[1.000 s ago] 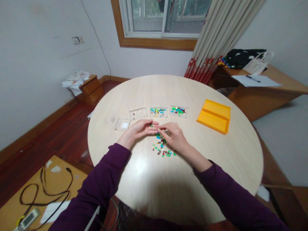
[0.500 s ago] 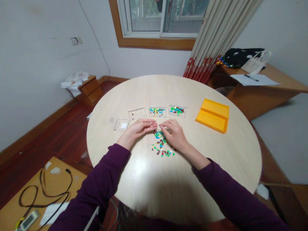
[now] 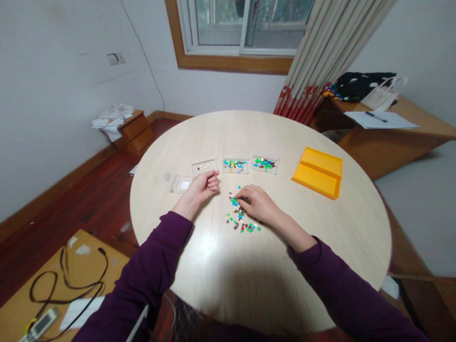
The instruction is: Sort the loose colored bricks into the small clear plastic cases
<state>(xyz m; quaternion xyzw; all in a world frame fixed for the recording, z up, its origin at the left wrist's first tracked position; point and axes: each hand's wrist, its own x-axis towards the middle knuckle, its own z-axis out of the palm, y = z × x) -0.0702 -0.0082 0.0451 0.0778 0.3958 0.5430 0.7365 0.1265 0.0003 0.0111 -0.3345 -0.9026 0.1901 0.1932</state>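
A loose pile of small building bricks (image 3: 239,214) in green, blue, brown, yellow and red lies on the round table. At its far end is my right hand (image 3: 258,202), thumb and index pinched together low over the bricks; whatever is between the tips is too small to make out. My left hand (image 3: 204,187) is raised to the left of the pile, its fingers curled in, and I cannot see what they enclose. Just beyond it stands a clear tray (image 3: 203,161) with a few tiny pieces. Two more clear trays, a middle one (image 3: 235,172) and a right one (image 3: 265,171), contain mixed coloured bricks.
A small clear box (image 3: 176,184) with a white square sits left of my left hand. On the table's right side lies a yellow two-part case (image 3: 315,183). A side desk (image 3: 420,114) with papers and a bag stands at right; a low table (image 3: 32,261) with cables is at lower left.
My hands have moved apart. The left drew back leftward and its fingers curled in; the right came down onto the far end of the brick pile.
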